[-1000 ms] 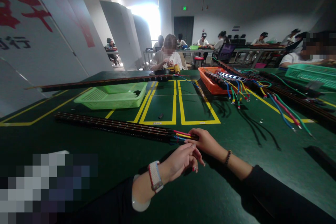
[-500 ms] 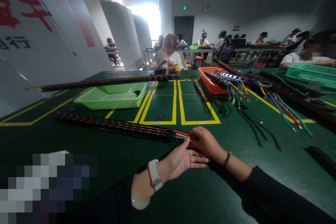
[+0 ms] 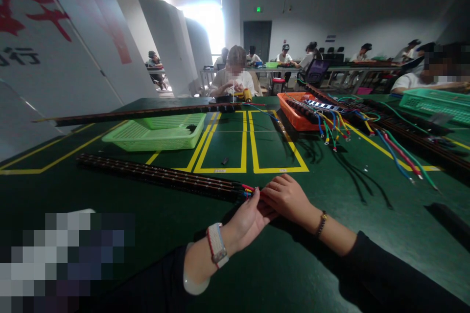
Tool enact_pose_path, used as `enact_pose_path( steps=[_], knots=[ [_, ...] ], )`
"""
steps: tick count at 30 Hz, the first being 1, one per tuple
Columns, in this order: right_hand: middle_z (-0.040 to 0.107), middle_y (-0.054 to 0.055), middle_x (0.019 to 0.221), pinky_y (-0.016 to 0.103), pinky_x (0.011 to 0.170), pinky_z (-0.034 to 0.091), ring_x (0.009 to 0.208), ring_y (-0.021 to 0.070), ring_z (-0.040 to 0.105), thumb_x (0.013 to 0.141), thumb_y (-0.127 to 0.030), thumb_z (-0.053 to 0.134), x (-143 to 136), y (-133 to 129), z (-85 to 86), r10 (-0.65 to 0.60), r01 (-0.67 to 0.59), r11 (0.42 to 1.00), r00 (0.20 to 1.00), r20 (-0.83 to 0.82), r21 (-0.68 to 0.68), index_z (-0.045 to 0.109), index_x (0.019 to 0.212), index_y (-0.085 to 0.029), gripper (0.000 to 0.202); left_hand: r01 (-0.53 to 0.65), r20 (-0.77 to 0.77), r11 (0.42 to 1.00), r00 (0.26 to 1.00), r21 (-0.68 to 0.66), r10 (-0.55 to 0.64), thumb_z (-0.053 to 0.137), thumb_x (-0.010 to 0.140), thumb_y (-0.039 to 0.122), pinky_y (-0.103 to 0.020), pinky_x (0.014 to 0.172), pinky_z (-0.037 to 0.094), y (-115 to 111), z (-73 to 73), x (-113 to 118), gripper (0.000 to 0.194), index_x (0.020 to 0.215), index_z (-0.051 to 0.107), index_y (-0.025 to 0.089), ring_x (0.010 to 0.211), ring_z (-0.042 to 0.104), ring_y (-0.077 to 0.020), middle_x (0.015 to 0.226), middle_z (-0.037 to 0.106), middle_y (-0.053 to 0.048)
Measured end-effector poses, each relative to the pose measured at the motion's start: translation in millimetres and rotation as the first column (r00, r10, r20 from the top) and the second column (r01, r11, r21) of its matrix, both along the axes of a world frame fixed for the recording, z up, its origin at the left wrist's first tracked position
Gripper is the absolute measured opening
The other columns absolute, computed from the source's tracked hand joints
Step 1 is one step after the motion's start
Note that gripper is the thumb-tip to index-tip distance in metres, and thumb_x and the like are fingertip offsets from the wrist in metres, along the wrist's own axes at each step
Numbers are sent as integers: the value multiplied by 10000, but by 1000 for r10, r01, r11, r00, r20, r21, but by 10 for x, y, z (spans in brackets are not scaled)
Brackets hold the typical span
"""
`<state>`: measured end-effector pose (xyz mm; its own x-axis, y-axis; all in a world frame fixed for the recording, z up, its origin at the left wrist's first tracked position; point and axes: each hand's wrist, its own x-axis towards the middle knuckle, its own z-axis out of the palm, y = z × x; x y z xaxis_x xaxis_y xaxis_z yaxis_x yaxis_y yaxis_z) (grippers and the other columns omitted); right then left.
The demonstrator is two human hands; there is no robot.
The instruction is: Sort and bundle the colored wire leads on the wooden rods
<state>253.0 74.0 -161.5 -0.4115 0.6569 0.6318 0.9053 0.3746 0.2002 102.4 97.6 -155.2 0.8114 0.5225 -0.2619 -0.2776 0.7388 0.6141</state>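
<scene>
A long dark strip assembly (image 3: 157,173), brown with pale dots along its length, lies on the green table left of my hands. Red, yellow and blue wires (image 3: 248,190) come out of its right end and run into my hands. My left hand (image 3: 249,217) is closed on the wires, thumb on top, palm turned partly up. Over the wires' ends my right hand (image 3: 288,198) is curled, its fingers against the left hand's fingers. The wire ends are hidden between the two hands.
A light green basket (image 3: 157,144) stands behind the strip, with another long strip (image 3: 147,114) beyond it. Right of centre, an orange basket (image 3: 284,107) holds strips with coloured wires. A teal basket (image 3: 433,110) is far right. A person (image 3: 235,78) sits opposite.
My left fingers, stretched out before, have curled in around the wires. The right hand has come slightly left, over the wire ends. The strip stays in place.
</scene>
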Motion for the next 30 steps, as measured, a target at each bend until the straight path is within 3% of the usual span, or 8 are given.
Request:
enact_pose_path(
  steps=[4,12,16,22,30],
  knots=[
    [538,14,750,217,774,192,753,33,322,868,-282,467,14,-1,-18,21,-23,1000,995,100,11,614,827,-155,198,-47,-40,998,998,-47,45,530,771,492,-417,1177,350,-8,18,2,363,898,535,152,1132,532,-128,987,614,-53],
    [530,24,785,231,762,195,760,43,332,858,-246,472,39,-14,-32,15,-14,1000,976,218,-7,591,868,-152,152,-58,-73,996,996,-65,53,515,784,467,-394,1126,401,-9,30,1,324,870,535,155,943,571,-83,859,595,-20],
    [531,27,792,219,752,187,760,44,333,879,-246,434,39,-15,-33,10,8,996,977,211,-84,586,873,-153,178,-57,-88,997,995,-61,51,495,792,471,-399,1124,396,-12,61,-7,327,877,533,158,871,566,-68,829,589,-8],
    [533,33,787,224,738,194,750,38,351,883,-238,426,38,-23,-25,1,27,987,984,179,-156,598,872,-144,196,-44,-103,997,994,-65,37,477,800,474,-404,1139,375,-12,93,-13,334,887,539,157,918,566,-76,849,591,-9],
    [572,28,793,194,727,221,724,23,381,900,-352,398,10,-15,92,-21,34,946,999,42,-322,633,857,-161,306,-10,-52,999,999,-34,8,473,788,514,-440,1184,328,19,-13,7,379,882,537,152,1021,579,-113,935,626,-49]
  ],
)
